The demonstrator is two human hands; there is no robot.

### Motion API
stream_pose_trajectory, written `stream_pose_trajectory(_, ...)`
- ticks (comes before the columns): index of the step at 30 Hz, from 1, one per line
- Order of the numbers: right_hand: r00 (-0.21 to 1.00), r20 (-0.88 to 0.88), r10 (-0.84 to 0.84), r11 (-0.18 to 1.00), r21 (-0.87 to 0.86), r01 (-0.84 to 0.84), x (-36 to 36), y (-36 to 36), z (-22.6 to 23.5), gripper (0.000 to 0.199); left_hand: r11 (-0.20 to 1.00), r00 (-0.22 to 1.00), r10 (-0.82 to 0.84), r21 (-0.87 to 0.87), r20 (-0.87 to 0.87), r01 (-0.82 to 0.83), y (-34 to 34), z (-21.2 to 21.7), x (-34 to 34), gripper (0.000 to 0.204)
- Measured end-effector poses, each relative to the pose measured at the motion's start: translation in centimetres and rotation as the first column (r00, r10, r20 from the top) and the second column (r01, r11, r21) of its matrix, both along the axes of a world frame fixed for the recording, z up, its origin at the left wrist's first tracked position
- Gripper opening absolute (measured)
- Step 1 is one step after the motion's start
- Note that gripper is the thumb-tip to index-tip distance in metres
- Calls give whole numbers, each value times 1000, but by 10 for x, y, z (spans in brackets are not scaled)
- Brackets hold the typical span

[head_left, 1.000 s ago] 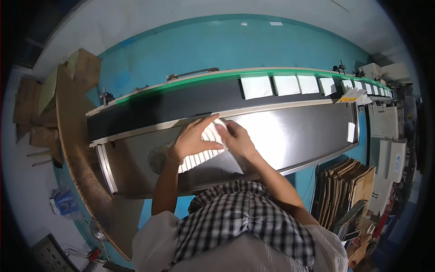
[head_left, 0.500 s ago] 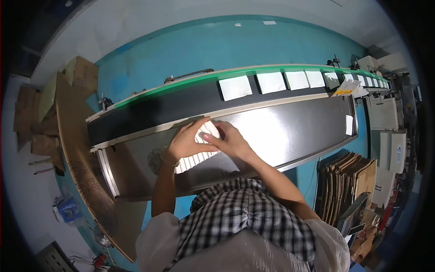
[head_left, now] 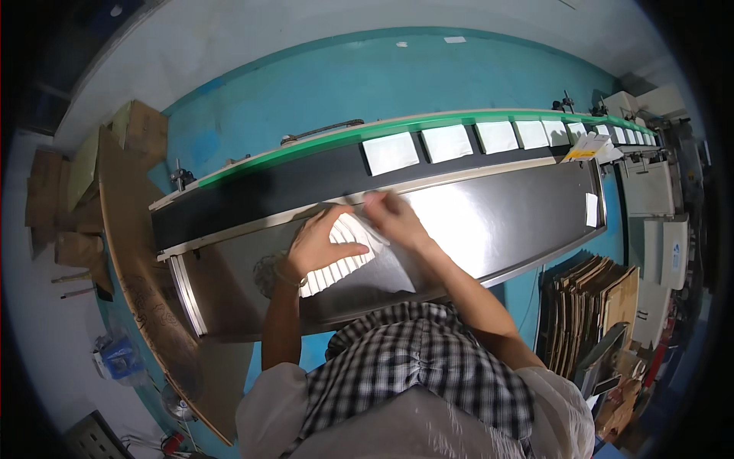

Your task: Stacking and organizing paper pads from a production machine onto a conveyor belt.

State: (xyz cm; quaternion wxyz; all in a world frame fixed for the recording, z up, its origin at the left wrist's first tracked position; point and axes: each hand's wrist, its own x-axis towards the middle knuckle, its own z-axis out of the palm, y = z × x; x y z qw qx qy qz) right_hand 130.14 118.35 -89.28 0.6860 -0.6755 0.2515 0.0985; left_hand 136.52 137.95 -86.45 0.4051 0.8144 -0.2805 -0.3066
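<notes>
A row of white folded packets (head_left: 336, 266) stands on edge on the metal tray, packed tightly like a fan. My left hand (head_left: 312, 243) grips it around its far part, with the thumb lying across the packets. At the right end of the row, beside the conveyor's near edge, is my right hand (head_left: 397, 222). Its fingers are curled in and smeared by motion, so whether anything is between them cannot be made out. Beyond both hands runs a black conveyor belt (head_left: 260, 183) carrying several spaced white packets (head_left: 391, 153).
The shiny metal tray (head_left: 489, 218) has a raised rim, and a white slip (head_left: 591, 209) lies at its right end. A green rail (head_left: 336, 143) borders the belt. Flattened cardboard (head_left: 581, 314) stands at right. A brown board (head_left: 145, 306) curves along the left, near cardboard boxes (head_left: 141, 128).
My right hand has lifted its thumb off the packets and drawn away from them toward the belt. The left hand keeps its grip. Packets on the belt stand at different places.
</notes>
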Motion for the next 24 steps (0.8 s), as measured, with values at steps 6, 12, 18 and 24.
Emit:
stream_pose_trajectory(6, 973, 28, 230, 964, -141, -224, -30, 14, -8, 43, 996, 998, -52, -69, -24, 50, 16, 1, 1, 81)
stream_pose_trajectory(12, 927, -239, 290, 912, -226, -343, -7, -7, -15, 44, 1000, 999, 6, 5, -41, -5, 19, 3, 1, 70)
stream_pose_trajectory(18, 997, -78, -20, 985, 167, 33, 19, 14, -12, 46, 1000, 1000, -16, 5, -23, 16, 23, -2, 10, 71)
stream_pose_trajectory(24, 946, 62, 319, 924, -244, -295, -11, 53, -27, 51, 1000, 995, -21, -17, 92, 23, 50, -16, 12, 87)
